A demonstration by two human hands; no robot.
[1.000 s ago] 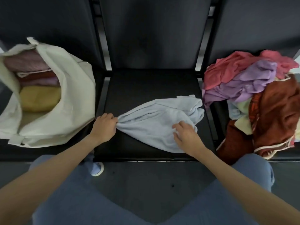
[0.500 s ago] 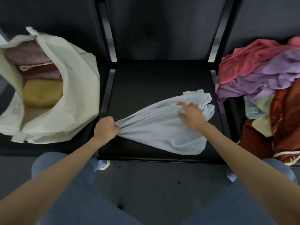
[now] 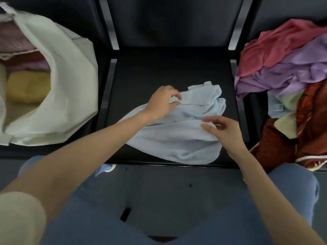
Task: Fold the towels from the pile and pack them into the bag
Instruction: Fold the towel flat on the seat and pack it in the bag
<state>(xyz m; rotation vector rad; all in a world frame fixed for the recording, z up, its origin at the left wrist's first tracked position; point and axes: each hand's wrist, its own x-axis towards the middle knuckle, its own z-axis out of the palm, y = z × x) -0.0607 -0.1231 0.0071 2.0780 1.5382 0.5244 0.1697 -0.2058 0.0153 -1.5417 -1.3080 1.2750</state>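
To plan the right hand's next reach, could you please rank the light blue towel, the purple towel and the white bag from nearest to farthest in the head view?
1. light blue towel, under the right hand.
2. purple towel, right pile.
3. white bag, far left.
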